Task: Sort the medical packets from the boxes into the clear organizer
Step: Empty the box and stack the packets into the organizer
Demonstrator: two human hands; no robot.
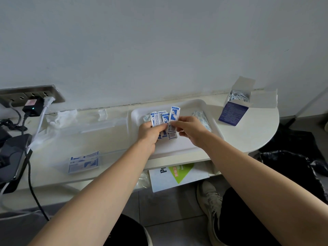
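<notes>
The left hand point(149, 133) grips a fan of plaster packets point(158, 118), their long axes pointing at the wall point(159, 41). The right hand point(190, 129) pinches the tallest packet point(174, 114). Both are over a white tray point(195, 103). At left, the clear organizer point(106, 125) holds what seem to be flat packets point(83, 161). An open blue box point(232, 112) stands on the white table point(257, 132).

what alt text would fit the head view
Two bare hands, left hand and right hand, hold a fan of blue-and-white packets over a white tray on a white table. An open blue box of packets stands to the right; a clear organizer to the left holds a few packets.
</notes>
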